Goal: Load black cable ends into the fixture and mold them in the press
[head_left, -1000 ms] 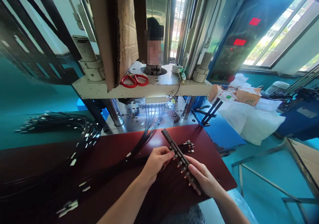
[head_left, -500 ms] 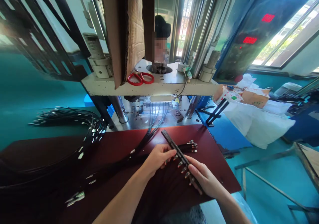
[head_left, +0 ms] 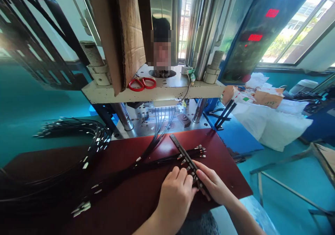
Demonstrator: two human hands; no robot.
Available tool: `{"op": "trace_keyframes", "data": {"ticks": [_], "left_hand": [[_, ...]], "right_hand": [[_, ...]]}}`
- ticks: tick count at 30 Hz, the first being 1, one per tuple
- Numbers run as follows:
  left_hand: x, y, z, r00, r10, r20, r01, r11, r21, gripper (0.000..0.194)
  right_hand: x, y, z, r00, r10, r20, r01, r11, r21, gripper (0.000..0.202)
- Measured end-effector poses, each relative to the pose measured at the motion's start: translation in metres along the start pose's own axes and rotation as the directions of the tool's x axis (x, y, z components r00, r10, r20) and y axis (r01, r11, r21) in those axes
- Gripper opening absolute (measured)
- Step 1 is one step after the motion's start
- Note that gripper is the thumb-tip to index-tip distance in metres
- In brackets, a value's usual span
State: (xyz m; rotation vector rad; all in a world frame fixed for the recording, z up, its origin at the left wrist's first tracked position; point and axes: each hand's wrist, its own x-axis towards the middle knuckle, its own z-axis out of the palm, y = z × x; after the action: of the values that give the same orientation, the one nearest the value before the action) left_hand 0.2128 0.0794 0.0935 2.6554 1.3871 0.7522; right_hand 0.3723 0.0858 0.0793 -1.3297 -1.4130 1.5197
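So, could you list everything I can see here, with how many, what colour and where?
Table: one, dark red, in front
Press: one, cream and silver, behind the table
Bar: one, dark, over the table
Connectors: several, silver, along the bar
Cables: many, black, left, across the table, into the press
Scissors: one pair, red-handled, on the press
Cardboard: at least one piece, brown, upright at the press
Panel: one, blue, with two red displays, upper right
Bags: several, white, right
Board: one, blue, right of the press
Windows: at least two, bright, background
Frame: one, grey, lower right
Left hand: one, bare, at the connectors
Right hand: one, bare, gripping the bar's lower end
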Motion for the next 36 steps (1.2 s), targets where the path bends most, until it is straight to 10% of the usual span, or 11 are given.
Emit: {"op": "trace_keyframes", "data": {"ticks": [6,10,15,19,32,36], "left_hand": [[0.004,-0.009,-0.013,1.0,-0.022,-0.005,0.021,0.988,-0.155,0.012],[0.015,-0.044,-0.035,0.969,-0.248,-0.006,0.231,0.909,-0.348,0.022],[0.038,-0.074,-0.02,0.809,-0.377,0.451,0.584,0.425,-0.692,0.023],[0.043,-0.072,-0.003,0.754,-0.337,0.564,0.637,0.168,-0.752,0.021],[0.047,-0.075,0.003,0.716,-0.343,0.608,0.677,0.126,-0.725,0.018],[0.054,-0.075,0.008,0.74,-0.352,0.573,0.662,0.238,-0.71,0.017]], "right_hand": [[0.0,0.002,-0.001,1.0,0.01,-0.009,-0.01,1.0,0.003,0.054],[0.0,0.004,-0.003,1.0,-0.009,0.01,0.009,1.0,0.01,0.049],[-0.002,0.005,-0.008,0.998,-0.008,0.064,0.006,1.0,0.03,0.048],[-0.002,0.006,-0.01,0.996,0.007,0.084,-0.008,1.0,0.012,0.051],[0.001,-0.005,-0.005,0.994,0.04,0.104,-0.018,0.978,-0.207,0.05],[0.002,-0.005,-0.004,0.995,0.052,0.082,-0.035,0.978,-0.205,0.051]]}}
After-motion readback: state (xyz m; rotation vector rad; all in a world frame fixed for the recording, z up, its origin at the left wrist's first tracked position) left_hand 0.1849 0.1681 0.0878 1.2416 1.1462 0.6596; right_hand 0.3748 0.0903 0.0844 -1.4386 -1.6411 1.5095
